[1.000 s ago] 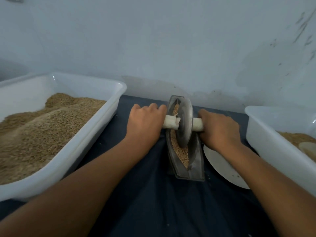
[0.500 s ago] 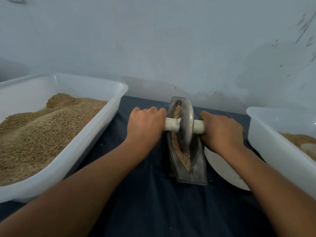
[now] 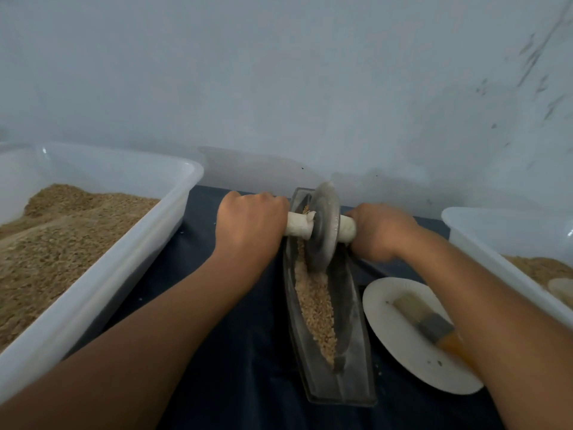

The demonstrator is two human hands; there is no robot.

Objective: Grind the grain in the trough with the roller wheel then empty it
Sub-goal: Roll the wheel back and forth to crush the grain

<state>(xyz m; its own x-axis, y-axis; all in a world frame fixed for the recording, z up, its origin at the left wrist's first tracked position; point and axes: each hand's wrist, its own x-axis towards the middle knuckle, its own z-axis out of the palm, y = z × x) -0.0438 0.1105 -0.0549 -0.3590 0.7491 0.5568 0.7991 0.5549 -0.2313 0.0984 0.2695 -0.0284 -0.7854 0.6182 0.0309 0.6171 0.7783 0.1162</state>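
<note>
A narrow grey metal trough lies lengthwise on the dark cloth, with a strip of tan grain along its groove. The grey roller wheel stands upright in the trough's far end. A pale wooden axle passes through the wheel. My left hand grips the axle's left end and my right hand grips its right end. Both fists hide the axle's tips.
A big white tub heaped with grain fills the left side. Another white tub holding some grain stands at the right edge. A white paper plate with a brush on it lies right of the trough. A pale wall is close behind.
Both hands have rolled the wheel away from me, from the trough's middle to its far end. More grain now shows in the near half, and the plate with the brush is uncovered.
</note>
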